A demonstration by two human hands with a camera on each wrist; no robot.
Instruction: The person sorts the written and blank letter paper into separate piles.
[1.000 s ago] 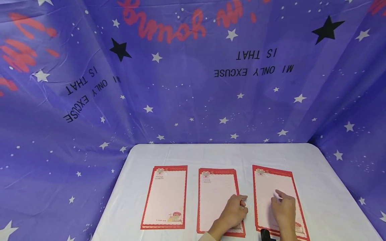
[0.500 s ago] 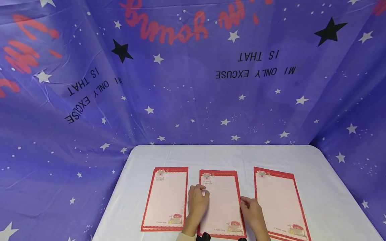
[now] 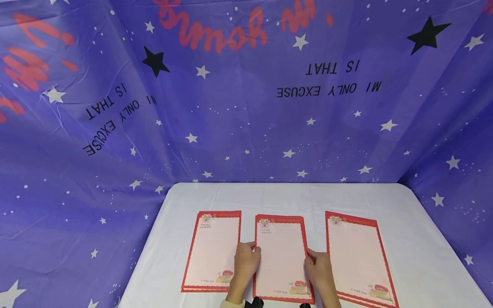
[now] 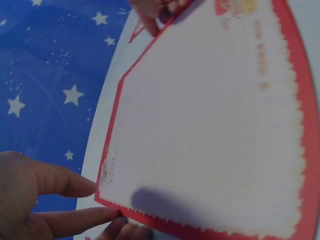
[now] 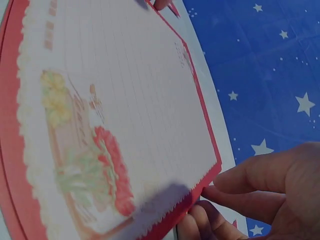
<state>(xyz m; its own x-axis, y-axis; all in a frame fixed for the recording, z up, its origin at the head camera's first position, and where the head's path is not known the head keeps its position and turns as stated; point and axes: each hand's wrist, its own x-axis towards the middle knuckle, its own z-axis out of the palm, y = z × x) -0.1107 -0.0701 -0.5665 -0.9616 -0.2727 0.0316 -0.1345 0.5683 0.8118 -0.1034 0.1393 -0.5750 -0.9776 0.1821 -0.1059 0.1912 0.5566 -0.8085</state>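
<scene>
The right long edge of a flat, oblong pile of pale pink paper sheets with red borders (image 3: 281,259) is pinched by the right hand (image 3: 319,269). The left long edge is touched by fingertips of the left hand (image 3: 245,263); whether the paper is truly nipped there cannot be told, as the tips are seen a little apart. The pile is laid in the middle of the white cloth-covered table (image 3: 192,196). Thin double edges can be seen at its rim, so the sheets do not seem to be quite lined up.

It looks as if the pile is being steadied from both sides. For this to be done well, both edges should be pressed gently and evenly, since thin paper could be bent by a hard squeeze. The small dark writing (image 3: 265,231) near the far left corner is best not rubbed.

To the left, a second red-bordered pink paper pile (image 3: 213,252) is laid, with small writing too. To the right, a third red-bordered pink paper pile (image 3: 356,256) is turned a little, and no writing can be made out on it. At the far side, a purple-blue cloth with stars (image 3: 265,115) is hung.
</scene>
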